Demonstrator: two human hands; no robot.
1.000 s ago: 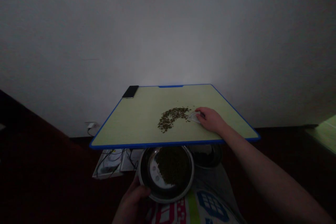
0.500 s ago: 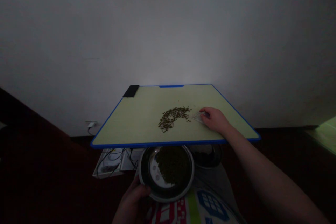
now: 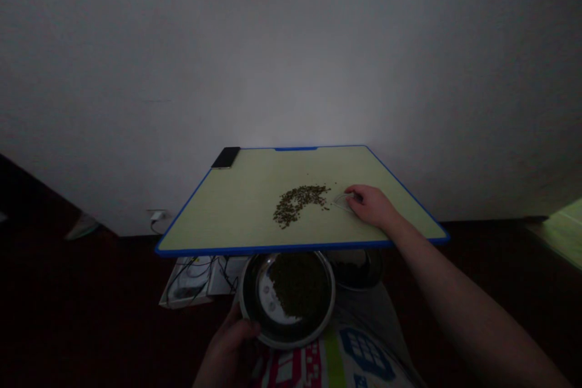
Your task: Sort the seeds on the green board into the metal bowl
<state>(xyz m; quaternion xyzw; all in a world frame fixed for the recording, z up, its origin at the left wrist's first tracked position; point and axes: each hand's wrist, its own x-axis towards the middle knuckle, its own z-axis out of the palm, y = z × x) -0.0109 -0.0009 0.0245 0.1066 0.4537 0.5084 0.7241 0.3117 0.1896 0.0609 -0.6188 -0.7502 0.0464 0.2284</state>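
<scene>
My left hand (image 3: 231,339) grips the rim of a round metal bowl (image 3: 287,340) below the table's front edge, thumb over the near left side. Dark greenish-brown grains (image 3: 302,285) cover the right part of the bowl's floor; bare shiny metal shows at left. On the pale yellow tabletop (image 3: 218,212) with a blue border lies a curved scatter of small dark grains (image 3: 291,203). Just right of it, my right hand (image 3: 369,203) pinches a clear, flat, thin-edged piece (image 3: 342,201), probably plastic, its edge resting close to the grains. Its exact kind is unclear.
A black phone (image 3: 226,157) lies at the table's far left corner. Under the table stand a second metal bowl (image 3: 375,273) with dark contents and a white box (image 3: 184,297) with cables. A white plug (image 3: 157,216) sits in the wall behind.
Almost nothing differs. The view has shifted very slightly; both hands, the bowl and the grains on the table keep their places.
</scene>
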